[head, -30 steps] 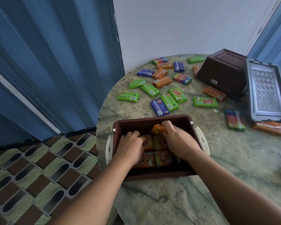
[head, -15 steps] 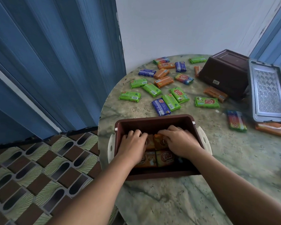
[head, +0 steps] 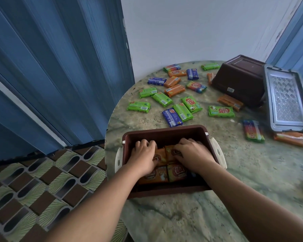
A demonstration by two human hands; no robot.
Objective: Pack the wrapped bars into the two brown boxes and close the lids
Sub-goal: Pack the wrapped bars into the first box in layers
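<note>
Left hand (head: pixel 143 155) down inside the near brown box (head: pixel 164 131), palm over the orange bars (head: pixel 176 172) packed on its floor, fingers bent at the far tips and resting on the wrappers; cannot tell whether any bar is pinched. Right hand (head: pixel 192 152) beside it in the same box, fingers curled down onto an orange bar near the middle, seemingly pressing or gripping its edge. Near box open, at the table (head: pixel 252 172) edge, white latches out at both sides. Second brown box (head: pixel 240 79) upside down at the far right, well apart, grey lid (head: pixel 287 100) lying just beside it. Loose bars in green, blue and orange scattered between the 2 boxes, among them a green bar (head: pixel 220 111) and a multicoloured bar (head: pixel 253 131) near the lid.
</note>
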